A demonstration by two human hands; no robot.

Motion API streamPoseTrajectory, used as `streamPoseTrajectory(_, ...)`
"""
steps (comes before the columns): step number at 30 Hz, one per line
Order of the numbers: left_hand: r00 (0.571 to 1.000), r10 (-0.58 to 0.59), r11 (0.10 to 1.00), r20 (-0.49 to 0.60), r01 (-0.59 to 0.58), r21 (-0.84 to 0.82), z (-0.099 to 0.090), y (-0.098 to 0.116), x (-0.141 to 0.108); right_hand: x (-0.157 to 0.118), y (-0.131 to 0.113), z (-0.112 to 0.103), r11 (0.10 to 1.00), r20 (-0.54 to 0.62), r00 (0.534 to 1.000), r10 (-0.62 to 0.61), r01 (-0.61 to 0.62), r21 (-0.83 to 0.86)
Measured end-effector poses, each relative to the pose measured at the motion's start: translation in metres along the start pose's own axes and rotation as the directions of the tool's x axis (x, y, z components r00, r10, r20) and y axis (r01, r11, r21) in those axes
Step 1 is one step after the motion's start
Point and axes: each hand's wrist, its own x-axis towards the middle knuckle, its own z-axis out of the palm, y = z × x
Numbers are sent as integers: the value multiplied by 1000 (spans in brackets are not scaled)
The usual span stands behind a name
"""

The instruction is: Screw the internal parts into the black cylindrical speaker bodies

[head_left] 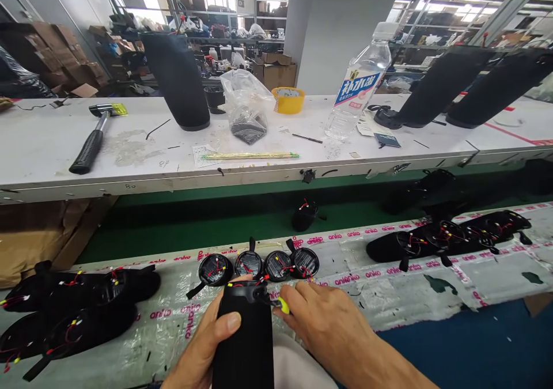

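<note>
Black fabric sleeves the speaker body (242, 343) that our left hand (199, 348) clasps upright, thumb pressed across its front, fingers wrapped behind it out of view. We judge the body light and fairly stiff, with a soft skin, and best held around the sleeve, since the thin wires at its cap end look fragile. Our right hand (328, 325) is closed as well, its fingers (298, 299) pinching a small yellow-tipped part (284, 305) at the body's top rim. Just beyond the fingers, four round black caps (248, 265) with red wires sit in a row on a taped tabletop (389, 302), its pink print reading "anko". Farther off, past the fingers, stand a mallet (88, 153) and a water bottle (358, 83) with a blue-and-yellow label in Chinese characters.
</note>
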Motion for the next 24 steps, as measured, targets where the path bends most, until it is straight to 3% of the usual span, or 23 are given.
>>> streamPoseTrajectory(7, 998, 7, 1000, 66, -6, -11, 5, 2, -1, -3, 0, 3, 998, 17, 999, -51, 52, -23)
streamPoseTrajectory(13, 999, -4, 999, 38, 2, 33, 7, 5, -2, -2, 2, 3, 996, 52, 997, -61, 64, -61)
streamPoseTrajectory(24, 993, 84, 968, 83, -102, 231, 11, 15, -6, -5, -10, -13, 947, 41, 997, -62, 71, -314)
